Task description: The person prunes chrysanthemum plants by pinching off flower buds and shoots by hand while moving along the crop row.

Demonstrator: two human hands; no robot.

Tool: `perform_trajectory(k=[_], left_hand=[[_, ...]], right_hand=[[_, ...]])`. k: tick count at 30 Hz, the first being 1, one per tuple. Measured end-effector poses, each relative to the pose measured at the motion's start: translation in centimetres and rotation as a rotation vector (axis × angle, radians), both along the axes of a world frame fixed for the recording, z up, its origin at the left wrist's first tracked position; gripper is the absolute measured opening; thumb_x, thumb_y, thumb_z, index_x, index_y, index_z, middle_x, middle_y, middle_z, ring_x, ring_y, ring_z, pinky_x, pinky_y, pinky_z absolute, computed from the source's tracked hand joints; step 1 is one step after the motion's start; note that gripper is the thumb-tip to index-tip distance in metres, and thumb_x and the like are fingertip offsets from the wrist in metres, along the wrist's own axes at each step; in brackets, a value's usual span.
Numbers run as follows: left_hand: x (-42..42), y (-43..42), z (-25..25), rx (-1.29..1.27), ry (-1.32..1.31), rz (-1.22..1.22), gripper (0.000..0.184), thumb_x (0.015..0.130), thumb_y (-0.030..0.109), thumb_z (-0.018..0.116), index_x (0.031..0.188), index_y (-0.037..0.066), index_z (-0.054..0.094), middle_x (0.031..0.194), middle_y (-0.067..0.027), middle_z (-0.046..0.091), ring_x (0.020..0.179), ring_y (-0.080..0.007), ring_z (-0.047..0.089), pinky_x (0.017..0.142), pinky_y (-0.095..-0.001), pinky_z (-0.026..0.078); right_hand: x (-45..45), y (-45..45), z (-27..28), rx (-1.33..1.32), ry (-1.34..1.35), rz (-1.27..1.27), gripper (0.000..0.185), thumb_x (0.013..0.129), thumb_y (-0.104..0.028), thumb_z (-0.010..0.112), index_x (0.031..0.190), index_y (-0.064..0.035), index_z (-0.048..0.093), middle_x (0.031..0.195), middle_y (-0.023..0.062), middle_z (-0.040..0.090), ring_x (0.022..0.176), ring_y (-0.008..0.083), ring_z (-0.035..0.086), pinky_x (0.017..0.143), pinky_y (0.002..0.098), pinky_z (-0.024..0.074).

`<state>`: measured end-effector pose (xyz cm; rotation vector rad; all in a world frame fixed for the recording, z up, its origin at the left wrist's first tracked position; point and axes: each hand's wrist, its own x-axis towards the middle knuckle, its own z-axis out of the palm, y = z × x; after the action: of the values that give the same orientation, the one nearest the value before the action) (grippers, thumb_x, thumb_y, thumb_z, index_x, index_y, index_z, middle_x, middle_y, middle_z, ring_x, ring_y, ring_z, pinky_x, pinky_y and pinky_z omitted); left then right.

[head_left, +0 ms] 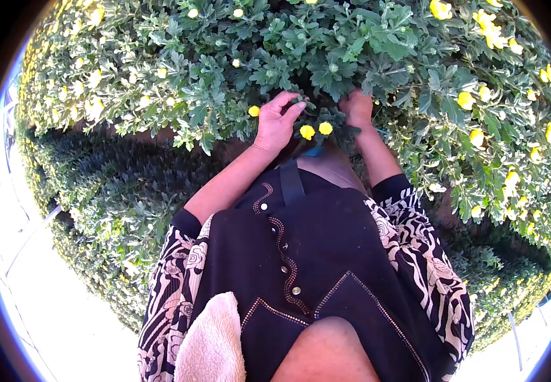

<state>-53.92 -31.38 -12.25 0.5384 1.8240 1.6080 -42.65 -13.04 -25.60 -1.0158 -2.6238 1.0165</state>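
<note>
Green plants [193, 70] crowd ahead of me and to both sides, with dark gaps between the rows. Just at the tips of my left hand [274, 129] is a small sprig [303, 99]; thumb and forefinger close together on it. Two yellow flowers [326, 128] sit between my hands, nearer me than the sprig. Across from it, my right hand [357, 109] reaches in among the leaves; its fingers are hidden, so I cannot tell how far open it is or whether it holds anything. A single bloom [254, 111] stands just left of my left hand. Closer in come a dark strap [291, 183], my black shirt [345, 235] and a pale towel [212, 344].
</note>
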Motion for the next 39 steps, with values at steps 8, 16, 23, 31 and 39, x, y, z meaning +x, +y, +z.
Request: perform_trajectory(k=[8,16,23,31,39], left_hand=[[-1.5,1.4,2.8,0.001,0.109,-0.070,0.024,0.093,0.020,0.060,0.110,0.003,0.062,0.098,-0.0040,0.065,0.089,-0.0109,0.057,0.085,-0.0273,0.045],[-3.4,6.7,5.4,0.238,0.160,0.033,0.025,0.094,0.008,0.058,0.118,0.006,0.062,0.100,-0.0055,0.067,0.088,-0.0074,0.060,0.073,-0.0234,0.049],[-3.5,7.1,6.6,0.240,-0.012,0.156,0.026,0.082,-0.002,0.071,0.106,0.005,0.068,0.093,-0.0043,0.064,0.076,-0.0081,0.060,0.069,-0.0229,0.051],[-2.7,6.8,5.6,0.196,0.074,0.186,0.008,0.084,0.000,0.069,0.092,0.002,0.069,0.092,-0.0006,0.060,0.078,-0.0058,0.056,0.072,-0.0206,0.046],[-2.3,7.3,5.4,0.215,0.066,0.141,0.008,0.088,0.003,0.066,0.096,0.002,0.067,0.083,0.0040,0.062,0.075,-0.0029,0.053,0.069,-0.0187,0.043]], right_hand=[[0.1,1.7,14.0,-1.270,0.927,-0.477,0.024,0.087,-0.005,0.065,0.110,-0.0024,0.065,0.078,0.0045,0.062,0.059,0.0124,0.056,0.051,0.0278,0.0445],[-6.0,0.6,18.6,-0.877,0.923,-0.255,0.025,0.079,0.002,0.074,0.103,0.0032,0.067,0.093,0.0067,0.071,0.078,0.0084,0.064,0.067,0.0228,0.0534],[-6.9,-1.1,17.1,-0.881,0.962,-0.234,0.022,0.080,0.004,0.073,0.101,0.0006,0.068,0.099,0.0047,0.069,0.087,0.0110,0.064,0.081,0.0288,0.0545],[-5.5,-0.3,15.6,-1.098,0.569,-0.526,0.015,0.080,-0.008,0.077,0.091,-0.0003,0.070,0.088,0.0035,0.071,0.072,0.0097,0.063,0.057,0.0246,0.0472],[-5.7,1.1,15.7,-0.919,0.728,-0.326,0.039,0.080,0.002,0.070,0.116,-0.0020,0.056,0.108,0.0067,0.065,0.093,0.0155,0.063,0.085,0.0307,0.0493]])
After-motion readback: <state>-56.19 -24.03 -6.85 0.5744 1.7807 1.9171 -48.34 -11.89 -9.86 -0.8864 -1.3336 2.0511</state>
